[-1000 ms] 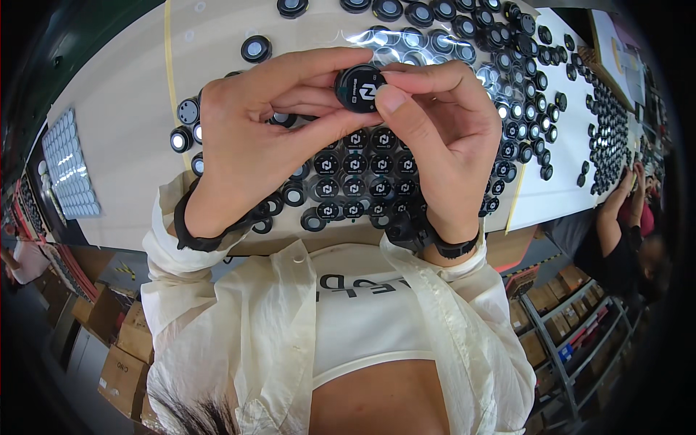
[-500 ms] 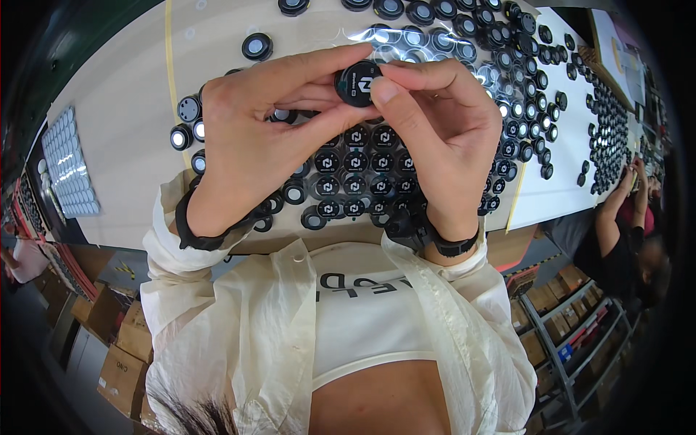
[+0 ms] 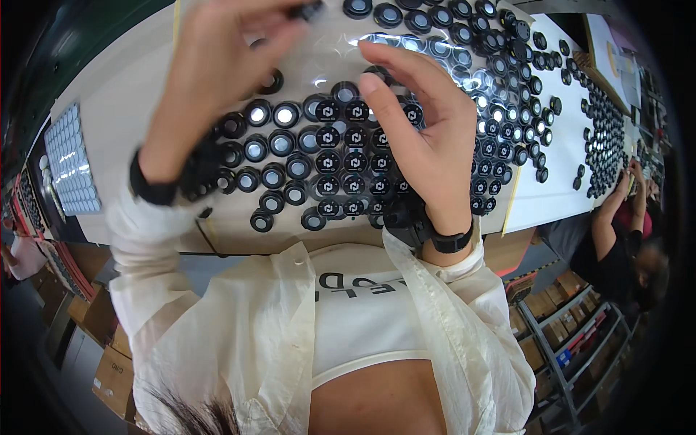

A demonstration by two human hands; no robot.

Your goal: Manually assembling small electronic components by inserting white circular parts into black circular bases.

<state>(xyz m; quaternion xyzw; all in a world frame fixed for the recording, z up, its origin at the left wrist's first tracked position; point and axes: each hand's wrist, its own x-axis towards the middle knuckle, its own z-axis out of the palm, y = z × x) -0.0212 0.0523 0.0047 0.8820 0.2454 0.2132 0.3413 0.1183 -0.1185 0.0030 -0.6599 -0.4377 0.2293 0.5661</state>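
Note:
My left hand [image 3: 225,58], smeared by motion, is raised at the upper left and pinches a small round black cap-like part [image 3: 307,11] at its fingertips. My right hand [image 3: 435,130] is empty, its thumb and forefinger held apart. It hovers over a clear sheet bearing rows of round black labels [image 3: 355,161] with white marks, and hides part of that sheet. Left of the labels, black round parts with pale centres [image 3: 286,114] stand in loose rows on the table.
More black parts [image 3: 500,65] crowd the table's far right. Shiny clear film [image 3: 337,54] lies beyond the labels. A sheet of pale round pieces [image 3: 72,163] is at the far left. Another person's hands [image 3: 629,181] work at the right, near shelving with cartons [image 3: 562,319].
My hands have parted. The left has swung up and left with the black part, uncovering the loose rows. The right has let go of it and opened, staying over the labels.

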